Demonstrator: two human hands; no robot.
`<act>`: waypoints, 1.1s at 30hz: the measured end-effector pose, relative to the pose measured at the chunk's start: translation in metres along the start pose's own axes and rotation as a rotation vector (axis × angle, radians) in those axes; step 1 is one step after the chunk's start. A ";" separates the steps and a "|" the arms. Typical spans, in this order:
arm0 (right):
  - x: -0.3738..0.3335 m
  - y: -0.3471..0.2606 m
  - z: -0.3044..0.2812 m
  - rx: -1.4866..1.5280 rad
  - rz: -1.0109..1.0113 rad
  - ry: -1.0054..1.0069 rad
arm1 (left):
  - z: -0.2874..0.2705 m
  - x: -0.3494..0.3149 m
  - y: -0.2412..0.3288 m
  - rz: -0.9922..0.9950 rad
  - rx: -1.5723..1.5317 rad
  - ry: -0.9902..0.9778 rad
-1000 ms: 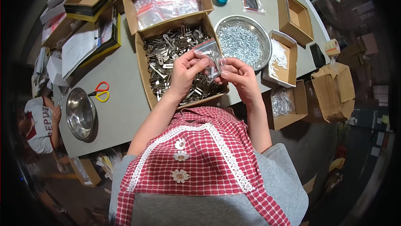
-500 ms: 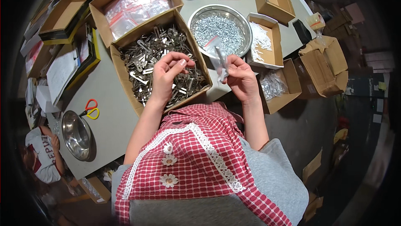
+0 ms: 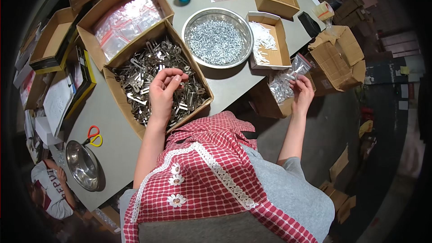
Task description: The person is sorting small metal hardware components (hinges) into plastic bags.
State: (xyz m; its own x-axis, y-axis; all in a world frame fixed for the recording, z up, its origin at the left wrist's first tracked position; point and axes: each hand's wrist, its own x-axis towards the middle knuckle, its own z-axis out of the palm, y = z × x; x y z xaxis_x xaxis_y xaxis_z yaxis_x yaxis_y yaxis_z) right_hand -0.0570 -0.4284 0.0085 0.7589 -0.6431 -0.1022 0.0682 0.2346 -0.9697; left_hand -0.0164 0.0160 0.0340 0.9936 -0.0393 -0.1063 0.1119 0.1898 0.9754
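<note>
My right hand is stretched out to the right and pinches a small clear zip bag with a red seal line. The bag is over an open cardboard box that holds several clear bags. My left hand hovers over a large cardboard box full of flat metal clips. Its fingers are curled and the thumb lies against them; whatever is between the fingertips cannot be made out.
A steel bowl of small screws and a box of white plastic pieces stand ahead. Behind the clips is a box of zip bags. Scissors and another steel bowl lie left; a person sits beyond.
My right hand has moved right with the zip bag, from in front of the screw bowl to the box of filled bags. My left hand stays curled over the clips.
</note>
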 end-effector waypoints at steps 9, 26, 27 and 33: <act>-0.005 0.015 0.126 -0.469 -0.457 -0.281 | 0.005 0.006 -0.021 0.034 0.034 0.040; -0.051 0.165 0.579 -0.937 -0.312 -1.311 | -0.011 0.007 -0.022 0.181 0.296 0.397; 0.010 0.182 0.580 -1.009 -0.552 -1.195 | 0.010 0.015 -0.015 0.254 0.304 0.369; -0.044 0.168 0.578 -0.918 -0.456 -1.293 | -0.012 0.008 -0.025 0.272 0.319 0.405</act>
State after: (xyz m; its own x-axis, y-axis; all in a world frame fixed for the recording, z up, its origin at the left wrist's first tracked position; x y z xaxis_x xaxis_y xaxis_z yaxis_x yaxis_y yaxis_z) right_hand 0.2956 0.0610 -0.0212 0.8199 0.5726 -0.0047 0.3985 -0.5764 -0.7134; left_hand -0.0115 0.0229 0.0067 0.9208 0.3593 0.1519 -0.0968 -0.1667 0.9812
